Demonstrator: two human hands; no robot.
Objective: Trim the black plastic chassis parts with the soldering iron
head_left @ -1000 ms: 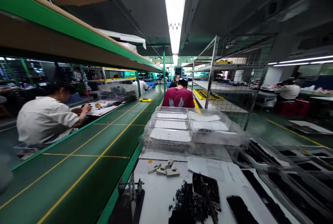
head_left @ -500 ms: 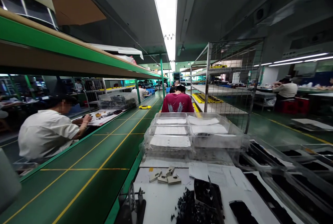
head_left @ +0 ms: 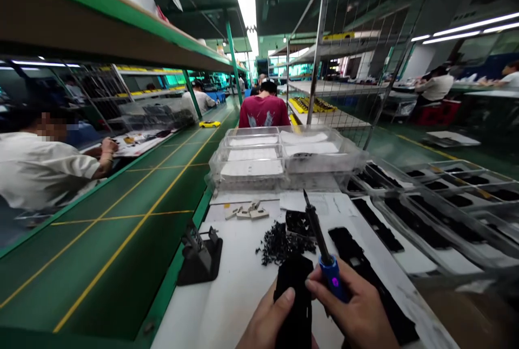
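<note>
White bench (head_left: 227,308) beside green conveyor (head_left: 133,268). Low over bench, black panel (head_left: 298,276) clasped by left hand (head_left: 266,317), thumb on top; blue-handled soldering iron (head_left: 323,252) gripped in right hand (head_left: 359,303). Panel judged light, fairly stiff, best held by long edges.

Blue-handled soldering iron (head_left: 327,262) with purple spot (head_left: 334,282); flat, elongated, plain black piece (head_left: 295,295); green conveyor belt (head_left: 138,262) gridded with yellow lines (head_left: 150,213).

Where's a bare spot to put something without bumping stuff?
The white tabletop looks mostly bare between the metal stand and the black scraps. The green belt left of the stand looks bare. It's crowded around the right hand, with the soldering iron and a long black piece; clear trays fill the far end.
</note>
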